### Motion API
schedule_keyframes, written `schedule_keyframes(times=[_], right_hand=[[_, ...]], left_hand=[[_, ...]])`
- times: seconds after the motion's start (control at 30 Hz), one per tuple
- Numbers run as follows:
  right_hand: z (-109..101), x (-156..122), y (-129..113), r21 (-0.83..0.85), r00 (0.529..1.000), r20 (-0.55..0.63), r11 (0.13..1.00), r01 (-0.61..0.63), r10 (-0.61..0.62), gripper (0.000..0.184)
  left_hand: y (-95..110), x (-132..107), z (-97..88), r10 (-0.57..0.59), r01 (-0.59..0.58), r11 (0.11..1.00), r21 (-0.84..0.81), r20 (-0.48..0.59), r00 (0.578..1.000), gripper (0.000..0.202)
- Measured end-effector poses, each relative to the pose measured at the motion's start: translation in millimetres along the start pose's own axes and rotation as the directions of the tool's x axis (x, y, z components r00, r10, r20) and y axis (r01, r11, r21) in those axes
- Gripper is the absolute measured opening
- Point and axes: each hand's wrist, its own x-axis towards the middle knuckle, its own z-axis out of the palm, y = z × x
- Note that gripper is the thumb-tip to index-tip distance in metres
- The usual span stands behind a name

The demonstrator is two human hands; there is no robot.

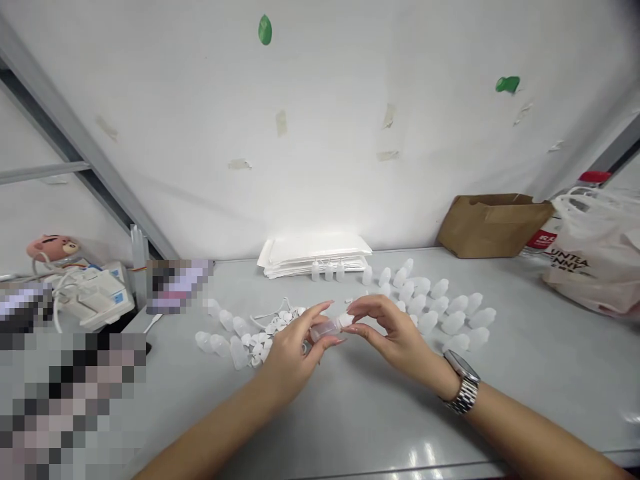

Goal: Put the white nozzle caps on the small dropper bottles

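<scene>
My left hand [293, 350] is closed around a small translucent plastic bottle [325, 329], which lies tilted sideways above the table. With thumb and fingertips, my right hand [397, 333] pinches the white cap [345, 321] at the bottle's neck. Whether the cap is fully seated cannot be seen. Beside my left hand lies a pile of loose white caps [275, 325]. Several similar bottles [238, 353] lie farther left. To the right, past my right hand, many white-topped bottles [453, 323] stand in loose rows.
Three small bottles [329, 271] stand before a stack of white sheets [315, 253] by the wall. A brown paper bag [493, 227] and a white plastic bag [595, 253] occupy the right. A white device with cables [105, 300] sits on the left, near a blurred-out phone-like object [175, 287].
</scene>
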Motion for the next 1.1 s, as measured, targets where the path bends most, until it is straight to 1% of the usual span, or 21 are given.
schedule_keyframes(times=[0.1,0.23,0.33,0.37,0.43,0.53,0.63,0.7,0.77,0.87,0.93,1.0,1.03,1.1], right_hand=[[1.0,-0.7,0.0,0.058,1.0,-0.026,0.998,-0.009,0.011,0.021],[0.1,0.0,-1.1,0.061,0.999,-0.014,0.997,-0.04,0.041,0.016],[-1.6,1.9,-2.2,0.035,0.998,-0.001,0.998,-0.055,0.055,0.014],[-2.0,2.6,-2.5,0.019,0.998,0.003,0.998,-0.061,0.061,0.014],[-2.5,3.8,-2.8,-0.004,0.998,0.007,0.998,-0.068,0.068,0.014],[-2.7,4.3,-2.5,-0.057,0.998,0.03,0.997,-0.046,0.048,0.013],[-3.5,3.6,-1.9,-0.126,0.999,0.049,0.992,0.016,-0.01,0.011],[-4.8,3.2,-1.8,-0.159,0.996,0.068,0.985,0.066,-0.056,0.01],[-6.1,3.0,-2.3,-0.2,0.987,0.115,0.971,0.13,-0.108,0.01],[-6.4,2.7,-3.2,-0.282,0.97,0.176,0.936,0.212,-0.167,0.012],[-4.8,2.2,-3.1,-0.321,0.97,0.178,0.921,0.219,-0.169,0.012],[-2.1,1.7,-2.5,-0.333,0.973,0.176,0.921,0.202,-0.15,0.014],[-0.5,1.5,-2.3,-0.33,0.976,0.173,0.926,0.186,-0.134,0.016],[2.5,1.5,-2.7,-0.302,0.983,0.174,0.947,0.105,-0.054,0.021]], left_hand=[[-5.6,-0.3,2.0,0.152,-0.142,0.984,0.112,-0.085,0.985,0.033],[-13.8,0.0,4.9,0.355,-0.328,0.925,0.19,-0.127,0.926,0.025],[-17.5,0.2,5.7,0.445,-0.405,0.882,0.242,-0.145,0.884,0.026],[-18.0,0.2,5.7,0.459,-0.415,0.874,0.254,-0.148,0.876,0.027],[-18.0,-0.1,5.6,0.462,-0.414,0.87,0.27,-0.149,0.874,0.027],[-16.4,-0.9,5.4,0.435,-0.388,0.879,0.277,-0.131,0.891,0.03],[-15.3,-1.4,5.0,0.442,-0.398,0.873,0.283,-0.113,0.89,0.031],[-15.3,-1.2,4.4,0.475,-0.431,0.857,0.283,-0.109,0.873,0.03],[-15.3,-0.9,3.8,0.495,-0.455,0.848,0.272,-0.098,0.864,0.028],[-14.3,-0.7,3.9,0.484,-0.452,0.856,0.253,-0.084,0.871,0.027],[-13.2,-0.7,4.9,0.484,-0.45,0.855,0.26,-0.085,0.871,0.026],[-12.4,-0.7,6.3,0.519,-0.475,0.831,0.29,-0.097,0.849,0.025],[-12.3,-0.7,7.0,0.545,-0.494,0.811,0.313,-0.101,0.832,0.026],[-12.8,-1.0,8.4,0.601,-0.532,0.764,0.367,-0.101,0.793,0.029]])
